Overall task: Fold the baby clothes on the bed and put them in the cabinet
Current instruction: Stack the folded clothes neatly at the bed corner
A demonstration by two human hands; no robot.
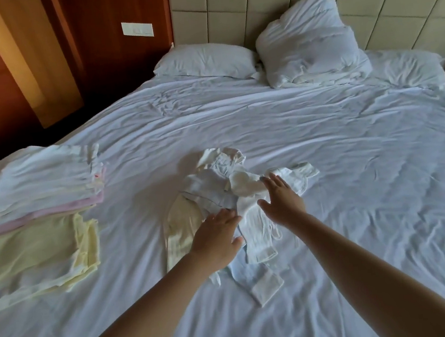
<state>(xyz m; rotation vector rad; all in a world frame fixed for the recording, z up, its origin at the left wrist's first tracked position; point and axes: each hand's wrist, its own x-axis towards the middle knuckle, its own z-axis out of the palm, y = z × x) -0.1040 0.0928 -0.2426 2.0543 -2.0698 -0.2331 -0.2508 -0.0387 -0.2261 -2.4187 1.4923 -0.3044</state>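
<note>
Heap of unfolded baby clothes [214, 183] lies mid-bed [356, 181], crumpled, mostly white; a pale yellow garment [179, 228] sticks out on its left side, a pale blue piece [258, 277] trails toward the camera; left hand [215, 235] is over the near-left part of the heap, fingers straight and together, gripping nothing, seems to touch the cloth; right hand [280, 197] is over the heap's right part, fingers spread wide, holding nothing, contact cannot be told for sure; on the bed's left edge, well apart from the heap, a folded white-and-pink stack [37, 186] sits just behind a folded yellow stack [32, 262]; white pillows [309, 42] lie at the padded headboard [238, 3].
</note>
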